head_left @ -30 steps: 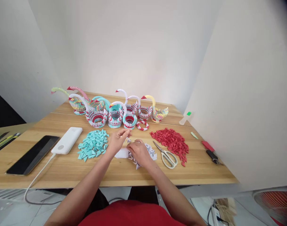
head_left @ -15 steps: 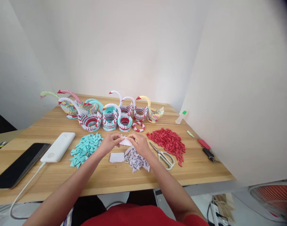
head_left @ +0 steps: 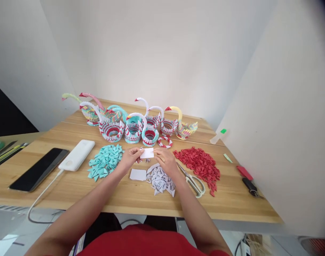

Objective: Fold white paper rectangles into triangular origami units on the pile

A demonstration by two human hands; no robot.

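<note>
Wooden table [head_left: 125,199] w/ paper swans [head_left: 130,124] at back, hollow bodies look empty. Left hand [head_left: 129,160] & right hand [head_left: 166,161] pinch small white paper slip [head_left: 146,153] between them, above white folded pieces [head_left: 161,179].

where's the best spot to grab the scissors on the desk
Probably by the white handle loops of the scissors, coming from above on the near, right side. They lie flat and closed, blades pointing away toward the right hand, loops nearest the table edge, clear of the red paper pieces.
</note>
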